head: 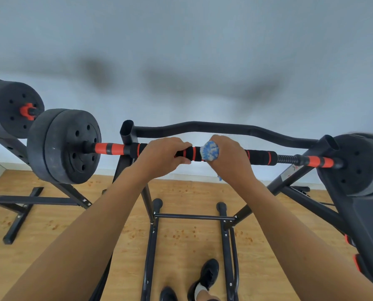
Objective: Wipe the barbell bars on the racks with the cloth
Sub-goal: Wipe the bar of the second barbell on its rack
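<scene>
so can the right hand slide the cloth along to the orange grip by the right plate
Probably yes. The right hand holds the cloth on the barbell bar, and the stretch toward the orange grip looks unobstructed.

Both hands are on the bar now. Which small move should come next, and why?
Probably slide the right hand with the blue cloth rightward along the bar. The left hand grips the bar just beside the cloth, blocking that side, while the black foam to the right lies uncovered.
</scene>
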A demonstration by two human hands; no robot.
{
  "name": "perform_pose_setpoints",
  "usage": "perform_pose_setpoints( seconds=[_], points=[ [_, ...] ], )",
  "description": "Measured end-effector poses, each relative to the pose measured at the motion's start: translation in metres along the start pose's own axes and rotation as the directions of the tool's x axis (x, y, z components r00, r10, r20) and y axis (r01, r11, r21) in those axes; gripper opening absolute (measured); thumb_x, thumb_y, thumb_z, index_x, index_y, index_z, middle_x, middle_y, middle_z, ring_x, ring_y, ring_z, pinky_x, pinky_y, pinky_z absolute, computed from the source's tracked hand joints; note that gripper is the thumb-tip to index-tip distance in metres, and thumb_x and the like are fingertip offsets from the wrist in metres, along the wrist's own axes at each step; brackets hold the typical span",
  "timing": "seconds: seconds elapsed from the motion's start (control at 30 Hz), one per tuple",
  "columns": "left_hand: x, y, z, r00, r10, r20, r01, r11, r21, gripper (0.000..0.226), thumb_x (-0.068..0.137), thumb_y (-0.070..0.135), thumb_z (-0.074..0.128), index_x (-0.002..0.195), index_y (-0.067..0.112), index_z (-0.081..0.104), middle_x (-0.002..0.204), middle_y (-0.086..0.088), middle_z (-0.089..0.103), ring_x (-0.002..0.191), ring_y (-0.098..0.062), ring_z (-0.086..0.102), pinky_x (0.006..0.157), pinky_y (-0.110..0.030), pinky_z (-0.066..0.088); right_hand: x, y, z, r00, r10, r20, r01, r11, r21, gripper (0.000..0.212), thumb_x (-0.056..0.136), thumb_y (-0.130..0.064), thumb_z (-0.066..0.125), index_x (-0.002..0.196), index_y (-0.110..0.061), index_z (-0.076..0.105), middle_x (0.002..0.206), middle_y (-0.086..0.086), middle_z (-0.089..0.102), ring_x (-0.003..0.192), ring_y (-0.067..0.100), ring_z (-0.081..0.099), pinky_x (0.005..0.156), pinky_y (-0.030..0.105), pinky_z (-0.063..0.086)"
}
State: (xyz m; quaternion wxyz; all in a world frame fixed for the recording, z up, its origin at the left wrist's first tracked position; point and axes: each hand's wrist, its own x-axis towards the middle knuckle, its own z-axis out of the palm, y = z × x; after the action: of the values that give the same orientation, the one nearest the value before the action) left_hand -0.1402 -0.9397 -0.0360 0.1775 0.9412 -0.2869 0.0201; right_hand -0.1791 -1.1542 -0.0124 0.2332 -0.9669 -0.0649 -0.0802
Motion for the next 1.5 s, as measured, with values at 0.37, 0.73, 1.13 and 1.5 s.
perform_pose_setpoints(
  seconds=[0.37,0.73,1.13,1.5],
  points=[
    [0.03,-0.01,-0.019,0.957,-0.063,0.283,0.113,0.98,-0.162,0.026,0.1,0.048,0.064,0.113,0.028,0.076,0.074,0.008,0.069,0.071,-0.016,0.065,0.07,-0.035,0.052,-0.037,0.009,0.018,0.998,-0.061,-0.007,0.06,0.997,-0.041,0.022,0.083,-0.019,0.075,0.101,-0.02,0.061,0.092,-0.006,0.06,0.086,0.013,0.061,0.067,0.027,0.054],
    [0.018,0.024,0.012,0.996,0.024,-0.085,-0.021,0.999,0.044,0.03,0.095,0.056,0.065,0.113,0.032,0.066,0.094,0.013,0.061,0.084,-0.012,0.06,0.074,-0.031,0.05,0.014,0.02,-0.027,0.979,0.181,0.094,-0.19,0.976,0.101,0.03,0.092,-0.045,0.061,0.082,-0.016,0.06,0.061,0.004,0.066,0.042,0.017,0.064,0.058,0.04,0.062],
    [0.039,0.016,0.002,0.98,-0.075,0.184,0.094,0.991,-0.093,0.035,0.102,0.056,0.055,0.111,0.03,0.076,0.08,0.008,0.071,0.072,-0.013,0.065,0.07,-0.036,0.056,0.008,0.023,-0.038,0.965,0.055,0.257,-0.07,0.996,0.049,0.016,0.09,-0.015,0.071,0.096,0.0,0.069,0.081,0.008,0.064,0.077,0.027,0.067,0.077,0.039,0.058],
    [0.021,0.021,0.006,0.992,-0.028,0.126,0.03,0.999,-0.013,0.049,0.096,0.064,0.058,0.132,0.031,0.061,0.116,0.013,0.067,0.102,-0.011,0.063,0.091,-0.037,0.054,0.03,0.028,-0.041,0.952,0.127,0.278,-0.166,0.978,0.123,0.021,0.093,-0.029,0.068,0.092,-0.008,0.071,0.062,0.008,0.069,0.05,0.025,0.069,0.048,0.028,0.058]
  ],
)
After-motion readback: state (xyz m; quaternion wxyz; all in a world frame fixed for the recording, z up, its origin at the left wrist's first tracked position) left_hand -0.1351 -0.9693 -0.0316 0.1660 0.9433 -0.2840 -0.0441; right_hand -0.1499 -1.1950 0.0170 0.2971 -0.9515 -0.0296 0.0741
